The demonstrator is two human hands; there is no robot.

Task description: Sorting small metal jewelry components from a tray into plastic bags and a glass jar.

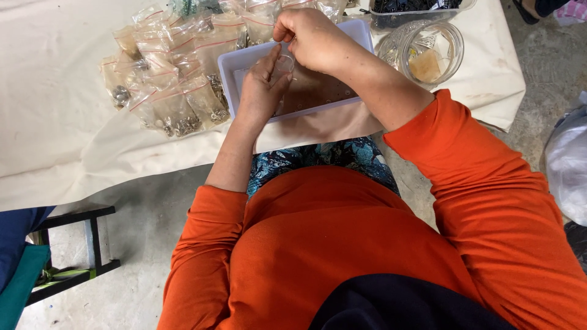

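Observation:
My left hand [260,85] and my right hand [309,38] meet over a shallow white tray [235,64] that lies on a cream cloth. Between the fingers of both hands I hold a small clear plastic piece [283,63], perhaps a tiny bag or ring. The right hand's fingers are pinched at its top, and the left hand supports it from below. Small dark specks lie on the tray's brownish floor [318,91]. I wear orange sleeves.
Several small clear zip bags [174,73] with metal bits lie left of the tray. A clear round jar [428,52] stands to the right, a dark-filled container [416,9] behind it. A black stool frame [79,244] and a white sack [568,165] flank me on the concrete floor.

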